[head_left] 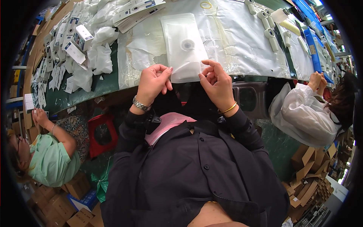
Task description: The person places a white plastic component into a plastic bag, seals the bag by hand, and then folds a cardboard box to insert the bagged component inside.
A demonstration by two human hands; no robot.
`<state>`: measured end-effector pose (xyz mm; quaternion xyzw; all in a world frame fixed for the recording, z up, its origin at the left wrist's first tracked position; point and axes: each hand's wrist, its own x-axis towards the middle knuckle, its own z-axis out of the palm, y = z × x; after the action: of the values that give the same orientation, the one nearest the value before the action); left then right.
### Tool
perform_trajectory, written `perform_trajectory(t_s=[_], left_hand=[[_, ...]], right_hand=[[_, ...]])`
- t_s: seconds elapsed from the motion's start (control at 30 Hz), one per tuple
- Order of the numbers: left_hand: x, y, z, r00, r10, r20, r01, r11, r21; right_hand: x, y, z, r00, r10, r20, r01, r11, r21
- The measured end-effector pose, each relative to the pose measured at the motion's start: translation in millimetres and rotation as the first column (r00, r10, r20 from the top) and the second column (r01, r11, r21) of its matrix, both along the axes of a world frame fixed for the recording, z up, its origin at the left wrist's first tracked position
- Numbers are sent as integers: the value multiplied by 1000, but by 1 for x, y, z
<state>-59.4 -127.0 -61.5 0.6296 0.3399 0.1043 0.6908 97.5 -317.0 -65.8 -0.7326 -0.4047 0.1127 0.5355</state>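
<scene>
A white translucent pouch [181, 58] lies at the table's front edge in front of me, its lower end toward my body. A round pale shape with a grey centre shows through its middle. My left hand [155, 78] is closed at the pouch's lower left edge, thumb and forefinger pinched there. My right hand [218, 81] is at the lower right edge; its forefinger reaches over the pouch's side and the thumb stands apart below. The other right fingers are curled.
Small printed boxes [82, 37] and white bags [102, 56] heap up at left; a stack of flat cartons [137, 13] lies beyond. White handheld devices [270, 36] and a blue tray [313, 49] are at right. Co-workers sit on both sides: a green top [55, 159], a white sleeve [302, 109].
</scene>
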Motion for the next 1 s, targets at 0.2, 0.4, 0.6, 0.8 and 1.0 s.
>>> perform_trajectory(t_s=[0.2,0.4,0.6,0.8,1.0], left_hand=[[-11,6,-2,998,24,63,-21,998,-54],[1,-12,7,999,-30,-35,30,999,-14],[-13,1,2,999,-45,15,46,994,-97],[-13,-3,-2,996,-83,24,86,989,-121],[-15,-4,-4,997,-70,33,73,992,-107]], right_hand=[[0,-10,1,965,-96,246,106,994,-25],[-8,3,12,944,-19,328,-9,997,82],[-12,19,7,934,153,323,-186,980,74],[-22,37,5,899,247,361,-270,963,15],[-24,44,0,914,279,294,-265,960,-89]])
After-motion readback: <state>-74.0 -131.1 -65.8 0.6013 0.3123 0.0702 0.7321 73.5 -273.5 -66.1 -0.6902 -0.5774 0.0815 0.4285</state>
